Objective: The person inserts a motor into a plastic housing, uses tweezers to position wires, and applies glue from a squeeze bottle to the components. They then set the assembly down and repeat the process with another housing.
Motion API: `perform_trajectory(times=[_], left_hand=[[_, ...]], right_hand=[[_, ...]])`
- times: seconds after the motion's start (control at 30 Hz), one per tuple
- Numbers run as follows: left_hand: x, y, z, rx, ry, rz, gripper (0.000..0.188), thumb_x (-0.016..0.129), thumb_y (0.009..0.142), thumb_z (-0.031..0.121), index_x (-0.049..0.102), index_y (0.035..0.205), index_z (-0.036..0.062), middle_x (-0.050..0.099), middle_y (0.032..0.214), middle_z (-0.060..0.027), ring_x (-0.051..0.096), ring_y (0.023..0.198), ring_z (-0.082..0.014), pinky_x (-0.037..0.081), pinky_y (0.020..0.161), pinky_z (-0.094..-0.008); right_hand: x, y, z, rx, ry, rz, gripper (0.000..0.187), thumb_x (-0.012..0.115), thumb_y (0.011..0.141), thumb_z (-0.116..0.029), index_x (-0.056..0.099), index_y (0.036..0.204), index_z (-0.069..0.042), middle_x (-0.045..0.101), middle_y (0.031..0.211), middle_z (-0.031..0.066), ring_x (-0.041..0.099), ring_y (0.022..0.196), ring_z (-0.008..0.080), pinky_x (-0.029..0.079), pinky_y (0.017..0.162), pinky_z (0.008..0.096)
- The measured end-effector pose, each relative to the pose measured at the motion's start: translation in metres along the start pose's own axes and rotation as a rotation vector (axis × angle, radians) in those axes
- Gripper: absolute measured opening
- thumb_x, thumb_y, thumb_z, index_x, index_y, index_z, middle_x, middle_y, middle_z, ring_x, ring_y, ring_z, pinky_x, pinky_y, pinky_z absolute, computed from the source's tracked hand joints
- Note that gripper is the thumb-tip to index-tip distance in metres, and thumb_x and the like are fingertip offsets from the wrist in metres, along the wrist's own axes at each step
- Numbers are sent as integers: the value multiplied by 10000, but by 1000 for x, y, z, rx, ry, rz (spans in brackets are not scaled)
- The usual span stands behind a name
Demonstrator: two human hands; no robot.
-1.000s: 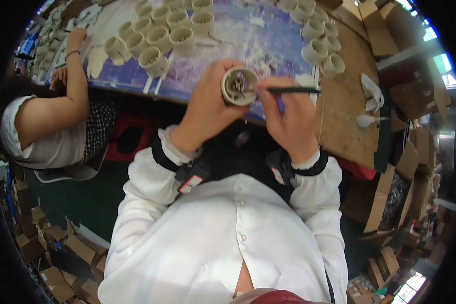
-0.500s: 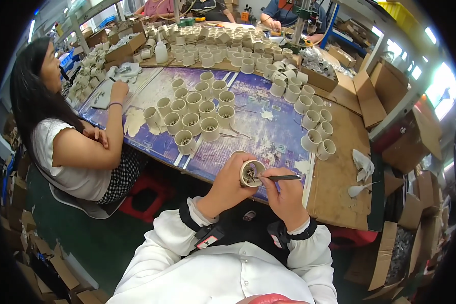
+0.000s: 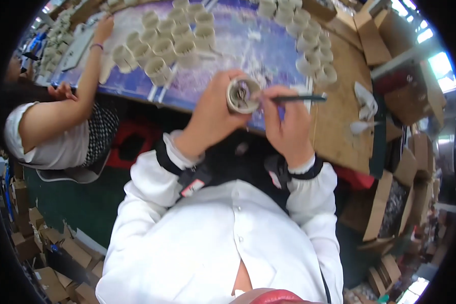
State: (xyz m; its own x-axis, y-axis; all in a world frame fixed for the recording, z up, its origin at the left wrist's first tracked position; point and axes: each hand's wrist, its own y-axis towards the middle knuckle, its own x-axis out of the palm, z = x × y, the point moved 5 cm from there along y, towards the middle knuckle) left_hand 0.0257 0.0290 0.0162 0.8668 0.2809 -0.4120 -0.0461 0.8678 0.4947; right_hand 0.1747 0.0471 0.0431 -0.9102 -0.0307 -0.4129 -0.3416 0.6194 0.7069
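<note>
Pale grey, the small clay cup (image 3: 243, 95) is gripped in the left hand (image 3: 215, 119), with the fingers wrapped around its wall. It is held above the near edge of the table (image 3: 339, 116), its open mouth turned toward the camera. The right hand (image 3: 287, 126) pinches a thin dark tool (image 3: 295, 99). Its long axis lies almost level, left to right, and its left tip is at the cup's rim. More pale cups (image 3: 162, 48) stand in rows on the table, well apart.
</note>
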Motion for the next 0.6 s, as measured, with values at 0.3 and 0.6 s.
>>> perform_trajectory(times=[0.3,0.6], left_hand=[[11,-8,-8,-18,-22,-40,576,765,633,33,493,1140,56,556,1053,-112,569,976,-307,469,809,-352],[12,-10,-12,-90,-99,-67,570,763,643,49,494,1145,48,561,1048,-115,580,968,-297,473,808,-344]], right_hand=[[-4,-5,7,49,68,0,111,647,872,-45,604,962,3,647,851,76,603,712,129,476,646,240],[-1,-5,6,42,7,-45,97,677,857,-70,645,921,-5,630,815,50,533,623,108,426,565,228]])
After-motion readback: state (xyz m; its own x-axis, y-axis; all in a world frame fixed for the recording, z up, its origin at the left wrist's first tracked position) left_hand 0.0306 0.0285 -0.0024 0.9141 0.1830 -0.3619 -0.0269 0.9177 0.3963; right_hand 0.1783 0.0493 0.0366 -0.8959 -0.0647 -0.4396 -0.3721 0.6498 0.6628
